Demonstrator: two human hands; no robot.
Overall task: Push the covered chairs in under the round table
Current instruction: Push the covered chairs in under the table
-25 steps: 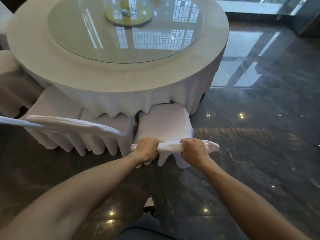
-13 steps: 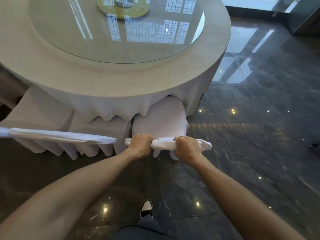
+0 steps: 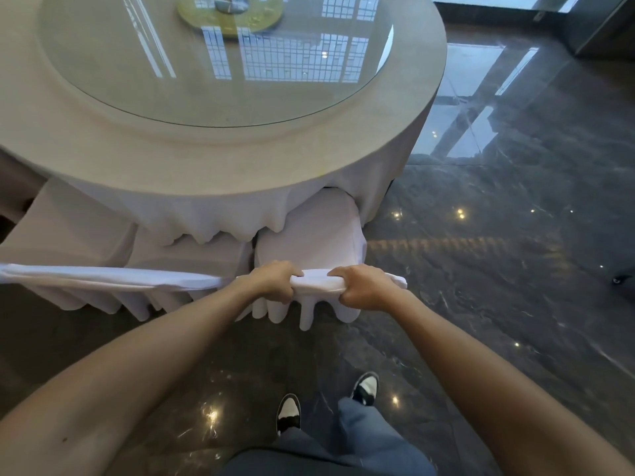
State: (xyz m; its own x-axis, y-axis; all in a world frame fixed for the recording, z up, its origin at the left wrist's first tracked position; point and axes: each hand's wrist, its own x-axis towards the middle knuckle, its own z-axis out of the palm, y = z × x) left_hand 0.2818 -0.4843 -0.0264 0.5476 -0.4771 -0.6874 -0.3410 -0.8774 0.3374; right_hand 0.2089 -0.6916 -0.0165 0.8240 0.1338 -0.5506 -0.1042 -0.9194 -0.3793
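Note:
A white-covered chair (image 3: pixel 311 235) stands in front of me, its seat partly under the skirted edge of the round table (image 3: pixel 240 166). My left hand (image 3: pixel 275 281) and my right hand (image 3: pixel 364 286) both grip the top of its backrest, side by side. A second covered chair (image 3: pixel 113 278) stands just to the left, its backrest top running out of the left edge and its seat tucked under the tablecloth. A third covered chair (image 3: pixel 65 221) shows further left, partly hidden by the table.
A glass turntable (image 3: pixel 220 60) with a yellow dish (image 3: pixel 230 15) lies on the table top. Glossy dark marble floor (image 3: pixel 498 252) spreads to the right. My two shoes (image 3: pixel 288 412) stand right behind the chair. A small dark object (image 3: pixel 623 280) sits at the right edge.
I have stepped forward and the chair has slid further under the table; more of its seat is hidden by the tablecloth. My second foot has come into view. Both hands keep their grip.

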